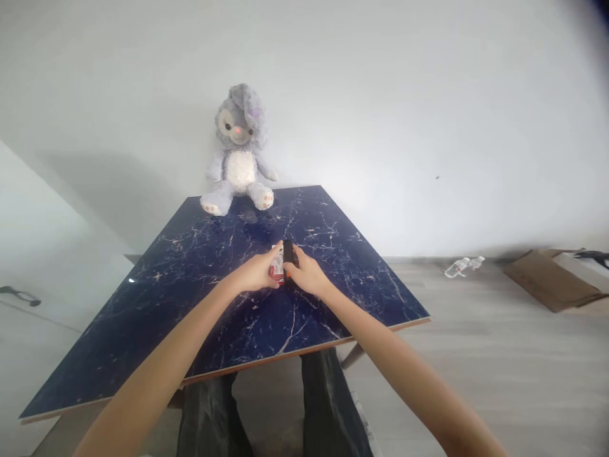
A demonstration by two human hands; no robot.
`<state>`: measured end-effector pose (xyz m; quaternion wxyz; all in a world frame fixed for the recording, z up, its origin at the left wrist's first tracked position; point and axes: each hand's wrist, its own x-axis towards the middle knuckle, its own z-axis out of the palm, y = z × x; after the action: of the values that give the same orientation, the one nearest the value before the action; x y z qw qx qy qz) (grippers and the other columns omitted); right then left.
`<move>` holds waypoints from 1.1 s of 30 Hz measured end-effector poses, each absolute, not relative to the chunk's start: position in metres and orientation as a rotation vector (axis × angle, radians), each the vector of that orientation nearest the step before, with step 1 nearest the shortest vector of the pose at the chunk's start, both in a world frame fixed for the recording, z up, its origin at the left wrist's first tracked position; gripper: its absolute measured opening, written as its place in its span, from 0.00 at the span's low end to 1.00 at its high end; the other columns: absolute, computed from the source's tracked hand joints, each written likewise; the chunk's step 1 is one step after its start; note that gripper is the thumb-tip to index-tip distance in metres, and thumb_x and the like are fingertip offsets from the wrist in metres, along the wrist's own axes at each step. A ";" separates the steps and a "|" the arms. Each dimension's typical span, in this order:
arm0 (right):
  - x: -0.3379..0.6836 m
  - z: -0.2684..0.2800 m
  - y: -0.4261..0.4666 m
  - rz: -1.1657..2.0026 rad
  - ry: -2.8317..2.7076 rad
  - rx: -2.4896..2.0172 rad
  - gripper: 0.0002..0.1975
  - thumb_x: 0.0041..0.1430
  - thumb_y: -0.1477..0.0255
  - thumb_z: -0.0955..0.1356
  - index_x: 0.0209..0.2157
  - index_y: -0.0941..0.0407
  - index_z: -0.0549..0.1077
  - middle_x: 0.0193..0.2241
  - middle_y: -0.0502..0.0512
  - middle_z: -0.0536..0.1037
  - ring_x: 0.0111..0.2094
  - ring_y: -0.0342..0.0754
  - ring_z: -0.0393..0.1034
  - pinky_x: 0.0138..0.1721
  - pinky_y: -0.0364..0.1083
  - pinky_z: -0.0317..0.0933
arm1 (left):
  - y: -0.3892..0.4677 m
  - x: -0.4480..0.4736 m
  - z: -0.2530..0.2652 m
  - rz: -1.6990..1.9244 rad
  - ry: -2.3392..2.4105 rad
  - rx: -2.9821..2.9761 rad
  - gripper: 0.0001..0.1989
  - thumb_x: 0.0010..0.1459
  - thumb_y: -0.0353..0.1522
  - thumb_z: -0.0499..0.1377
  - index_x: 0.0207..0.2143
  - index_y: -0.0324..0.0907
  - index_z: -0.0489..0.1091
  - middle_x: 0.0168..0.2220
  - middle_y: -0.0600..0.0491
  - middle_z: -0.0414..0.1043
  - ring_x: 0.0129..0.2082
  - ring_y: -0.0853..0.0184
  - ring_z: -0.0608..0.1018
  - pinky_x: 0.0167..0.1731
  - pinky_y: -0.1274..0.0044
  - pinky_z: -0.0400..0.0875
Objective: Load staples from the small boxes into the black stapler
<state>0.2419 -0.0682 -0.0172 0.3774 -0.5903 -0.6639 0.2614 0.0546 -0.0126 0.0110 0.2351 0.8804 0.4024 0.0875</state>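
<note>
Both hands meet over the middle of a dark blue marbled table (pixel 204 317). My left hand (pixel 255 271) is closed around a small red and white box (pixel 276 270), fingers on its far and near ends. Right beside that box stands a small black object (pixel 288 251) with a bit of orange low on it; its kind I cannot make out. My right hand (pixel 307 271) grips the black object, thumb across its near part. The two items appear side by side, touching or nearly so. My fingers hide part of both.
A grey plush rabbit (pixel 240 168) sits at the table's back edge against the white wall (pixel 380 114). On the floor to the right lie clear plastic bottles (pixel 464 266) and an open cardboard box (pixel 547 279). A dark handle (pixel 21 296) shows at far left.
</note>
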 end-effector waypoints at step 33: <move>0.294 -0.035 -0.088 -0.344 -1.767 -1.171 0.15 0.66 0.70 0.62 0.52 0.56 0.69 0.51 0.62 0.72 0.55 0.57 0.64 0.58 0.58 0.55 | 0.029 0.061 -0.046 0.811 1.447 2.580 0.21 0.68 0.41 0.48 0.55 0.41 0.71 0.52 0.44 0.74 0.52 0.56 0.73 0.57 0.64 0.62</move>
<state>0.2937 -0.0877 -0.0351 0.4768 -0.4793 -0.7233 -0.1409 0.0610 0.0286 -0.0463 0.0369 0.8405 0.4715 0.2643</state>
